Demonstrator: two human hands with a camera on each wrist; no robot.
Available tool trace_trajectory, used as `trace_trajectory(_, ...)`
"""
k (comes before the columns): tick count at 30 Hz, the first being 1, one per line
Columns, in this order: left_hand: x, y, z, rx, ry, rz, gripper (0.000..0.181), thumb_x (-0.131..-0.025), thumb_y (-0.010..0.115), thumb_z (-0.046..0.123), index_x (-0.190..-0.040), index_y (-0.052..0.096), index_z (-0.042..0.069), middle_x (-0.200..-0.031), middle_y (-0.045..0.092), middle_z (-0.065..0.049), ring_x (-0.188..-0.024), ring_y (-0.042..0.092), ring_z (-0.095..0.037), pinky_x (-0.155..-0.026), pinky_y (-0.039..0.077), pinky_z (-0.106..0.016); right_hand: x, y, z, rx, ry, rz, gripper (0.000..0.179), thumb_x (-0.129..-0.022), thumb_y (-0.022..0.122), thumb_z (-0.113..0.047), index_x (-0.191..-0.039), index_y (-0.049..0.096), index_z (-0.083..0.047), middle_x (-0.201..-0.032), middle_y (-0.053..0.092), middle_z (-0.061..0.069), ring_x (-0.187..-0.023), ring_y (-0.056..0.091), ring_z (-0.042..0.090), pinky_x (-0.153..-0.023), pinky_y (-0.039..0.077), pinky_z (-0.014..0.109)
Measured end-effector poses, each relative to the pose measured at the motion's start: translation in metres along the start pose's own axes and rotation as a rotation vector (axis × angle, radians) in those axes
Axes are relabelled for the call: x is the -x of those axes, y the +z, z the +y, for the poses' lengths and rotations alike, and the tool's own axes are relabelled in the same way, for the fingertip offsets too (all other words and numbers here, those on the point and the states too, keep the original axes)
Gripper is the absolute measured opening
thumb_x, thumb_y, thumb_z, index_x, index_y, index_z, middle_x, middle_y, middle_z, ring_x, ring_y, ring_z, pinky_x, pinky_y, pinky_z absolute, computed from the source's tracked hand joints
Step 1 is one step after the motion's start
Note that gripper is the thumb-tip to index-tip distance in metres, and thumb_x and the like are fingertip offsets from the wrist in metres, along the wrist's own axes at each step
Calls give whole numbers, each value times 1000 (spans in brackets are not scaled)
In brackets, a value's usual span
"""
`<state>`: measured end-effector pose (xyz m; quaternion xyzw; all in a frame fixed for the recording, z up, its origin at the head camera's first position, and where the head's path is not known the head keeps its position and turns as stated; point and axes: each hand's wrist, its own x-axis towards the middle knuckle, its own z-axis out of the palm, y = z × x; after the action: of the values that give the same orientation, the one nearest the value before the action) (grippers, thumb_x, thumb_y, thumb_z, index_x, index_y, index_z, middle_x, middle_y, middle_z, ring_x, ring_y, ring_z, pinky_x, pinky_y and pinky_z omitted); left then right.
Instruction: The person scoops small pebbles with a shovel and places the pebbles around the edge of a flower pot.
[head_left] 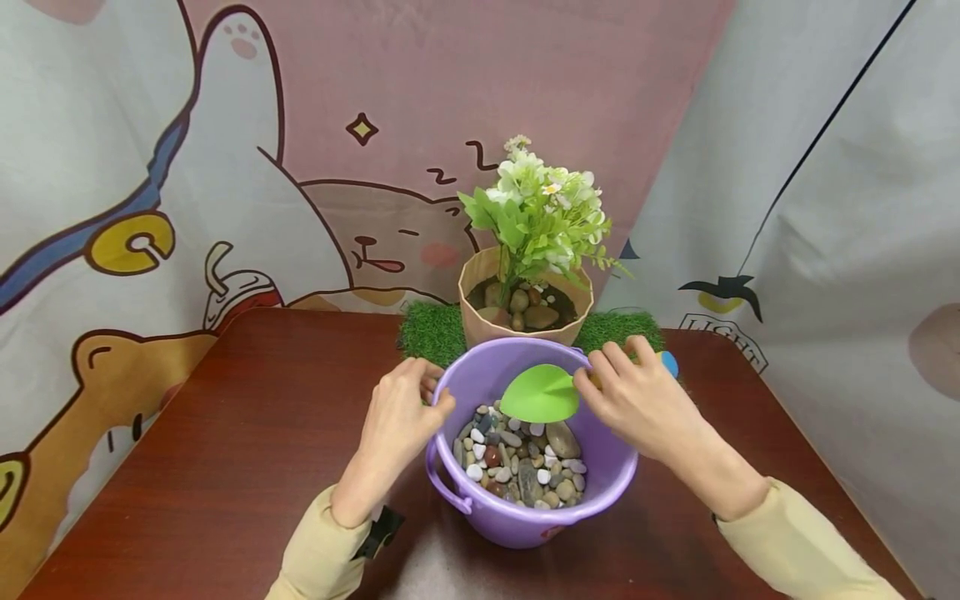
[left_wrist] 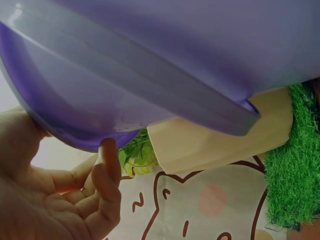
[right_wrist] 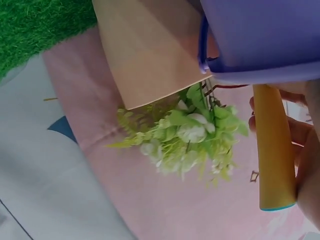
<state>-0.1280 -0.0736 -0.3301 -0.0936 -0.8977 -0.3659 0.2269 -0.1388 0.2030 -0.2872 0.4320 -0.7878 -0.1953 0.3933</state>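
Observation:
A purple bucket (head_left: pixel 534 517) stands upright on the table with several mixed pebbles (head_left: pixel 517 467) in the bottom. At the bucket's left rim my left hand (head_left: pixel 401 408) pinches the edge, thumb on the inner side; the left wrist view shows its fingers curled by the rim. My right hand (head_left: pixel 637 400) grips the yellow handle (right_wrist: pixel 274 155) of a toy shovel above the right rim. The shovel's green leaf-shaped blade (head_left: pixel 542 393) hangs inside the bucket over the pebbles. A blue end (head_left: pixel 669 364) of the handle sticks out past the hand.
Behind the bucket, a beige pot (head_left: pixel 480 321) holds soil, stones and white-green artificial flowers (head_left: pixel 547 208). It stands on a strip of artificial grass (head_left: pixel 435 333). The brown table (head_left: pixel 285 417) ends at a cartoon-printed cloth (head_left: pixel 420 83). The bucket's handle (head_left: pixel 450 496) hangs at its left.

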Motion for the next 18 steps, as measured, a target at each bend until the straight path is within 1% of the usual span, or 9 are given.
trace_trajectory(5, 0, 0, 0, 2, -5, -3, 16, -70, 69, 9, -85, 68, 4, -75, 64, -5, -64, 59, -13, -59, 46, -26, -7, 1, -8, 55, -80, 20, 41, -96, 23, 0, -79, 59, -3, -72, 55, 12, -69, 52, 28, -73, 43, 44)
trace_trajectory(10, 0, 0, 0, 2, -5, -4, 16, -70, 69, 9, -85, 68, 4, -75, 64, -5, -64, 59, -12, -59, 46, -25, -14, 4, -17, 101, -140, 25, 40, -94, 23, 2, -77, 58, -5, -73, 55, 11, -70, 52, 26, -76, 44, 42)
trace_trajectory(14, 0, 0, -1, -1, -1, 0, 16, -70, 69, 8, -85, 68, 4, -75, 64, -4, -64, 59, -12, -59, 46, -25, -18, 6, -22, 110, -156, 2, 40, -92, 22, 4, -76, 58, -6, -73, 56, 10, -71, 51, 25, -76, 43, 39)
trace_trajectory(18, -1, 0, 0, -2, 0, 2, 16, -69, 68, 8, -85, 68, 4, -75, 64, -4, -64, 59, -13, -59, 47, -25, -19, 9, -22, 108, -147, -53, 40, -91, 22, 2, -77, 59, -7, -73, 54, 8, -70, 49, 25, -74, 40, 37)
